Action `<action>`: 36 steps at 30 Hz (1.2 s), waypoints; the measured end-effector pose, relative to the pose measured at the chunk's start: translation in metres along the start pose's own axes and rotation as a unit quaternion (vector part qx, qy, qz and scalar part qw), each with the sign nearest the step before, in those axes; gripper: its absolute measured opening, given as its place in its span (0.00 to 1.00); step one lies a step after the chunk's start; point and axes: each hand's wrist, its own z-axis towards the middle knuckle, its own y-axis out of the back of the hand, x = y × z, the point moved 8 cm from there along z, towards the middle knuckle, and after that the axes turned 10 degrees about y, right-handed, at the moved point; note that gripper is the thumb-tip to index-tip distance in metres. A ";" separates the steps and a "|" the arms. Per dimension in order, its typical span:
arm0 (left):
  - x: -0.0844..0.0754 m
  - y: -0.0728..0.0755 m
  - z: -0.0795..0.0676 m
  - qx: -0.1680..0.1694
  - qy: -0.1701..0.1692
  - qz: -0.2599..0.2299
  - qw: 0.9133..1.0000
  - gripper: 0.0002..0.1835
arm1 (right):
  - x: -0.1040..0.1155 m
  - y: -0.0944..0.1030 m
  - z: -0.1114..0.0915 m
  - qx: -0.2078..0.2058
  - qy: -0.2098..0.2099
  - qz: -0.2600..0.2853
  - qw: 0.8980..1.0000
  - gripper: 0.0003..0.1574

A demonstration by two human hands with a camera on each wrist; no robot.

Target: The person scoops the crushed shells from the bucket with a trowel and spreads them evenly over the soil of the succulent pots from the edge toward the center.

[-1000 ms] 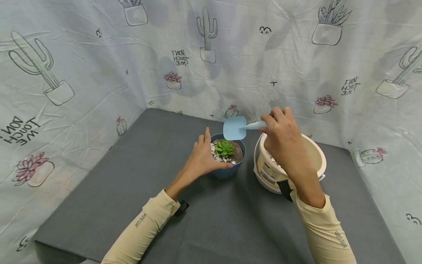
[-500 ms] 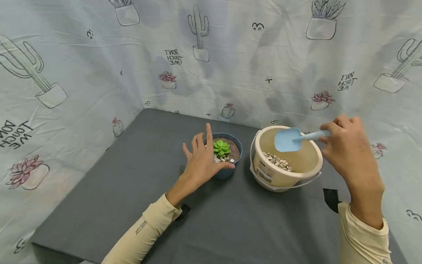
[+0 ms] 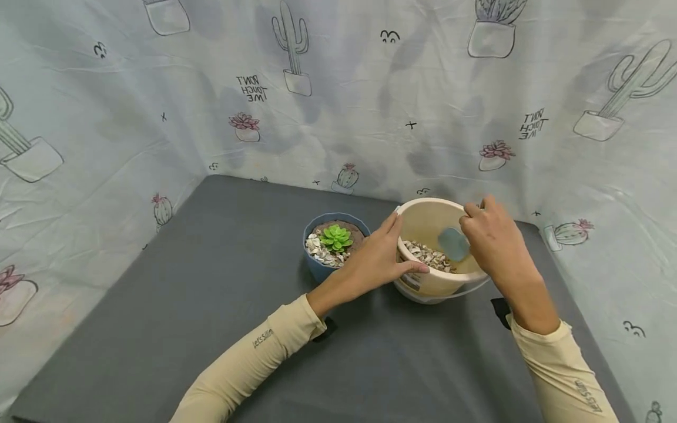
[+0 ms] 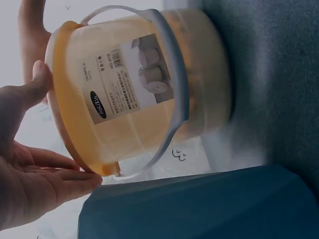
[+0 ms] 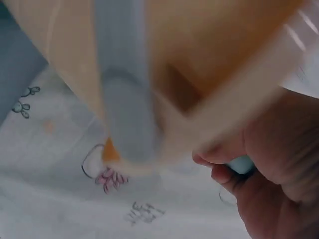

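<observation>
My right hand [image 3: 497, 242] grips the handle of a small light-blue shovel [image 3: 453, 244], whose blade is down inside a cream bucket [image 3: 444, 284]. Whitish pebbles [image 3: 428, 255] cover part of the bucket's floor, and the blade is close to them. With fingers and thumb spread, my left hand [image 3: 374, 258] touches the bucket's rim on its left and front. The left wrist view shows the thumb [image 4: 41, 74] and straight fingers on that rim. Just left of the bucket stands a blue pot [image 3: 317, 268] holding a green succulent [image 3: 335, 237], soil and white pebbles.
A grey cloth covers the table [image 3: 222, 282]. Behind and at the sides hangs a pale curtain [image 3: 338, 106] printed with cacti. The bucket's grey carry handle [image 4: 174, 74] hangs down its outer side.
My right hand has brought the shovel from above the pot over to the bucket and lowered it inside. My left hand has moved right from the pot to the bucket's rim.
</observation>
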 end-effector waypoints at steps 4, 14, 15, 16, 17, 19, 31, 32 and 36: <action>-0.006 -0.002 0.000 -0.016 -0.017 0.012 1.000 0.62 | 0.001 -0.012 0.002 0.033 0.018 -0.007 0.999 0.11; -0.001 0.005 -0.004 -0.033 -0.014 0.036 0.999 0.59 | -0.020 -0.027 0.001 0.050 -0.049 0.124 0.990 0.05; 0.000 0.005 -0.005 -0.034 -0.012 0.038 0.999 0.58 | -0.021 -0.029 0.001 0.048 -0.065 0.140 0.987 0.04; 0.001 0.005 -0.006 -0.035 -0.013 0.039 0.999 0.57 | -0.023 -0.032 -0.001 0.048 -0.083 0.153 0.983 0.03; 0.001 0.004 -0.006 -0.036 -0.014 0.042 0.998 0.56 | -0.025 -0.035 -0.004 0.047 -0.102 0.164 0.980 0.04; -0.002 0.001 -0.006 -0.037 -0.022 0.047 0.998 0.55 | -0.029 -0.038 -0.012 0.049 -0.143 0.178 0.972 0.06; -0.001 0.004 -0.004 -0.056 -0.035 0.050 0.997 0.55 | -0.037 -0.031 -0.025 -0.038 -0.184 0.261 0.947 0.07; -0.001 0.003 -0.004 -0.054 -0.036 0.049 0.997 0.56 | -0.038 -0.029 -0.028 -0.046 -0.190 0.260 0.946 0.07; 0.000 0.003 -0.004 -0.054 -0.034 0.052 0.997 0.57 | -0.047 -0.023 -0.038 -0.069 -0.220 0.272 0.934 0.07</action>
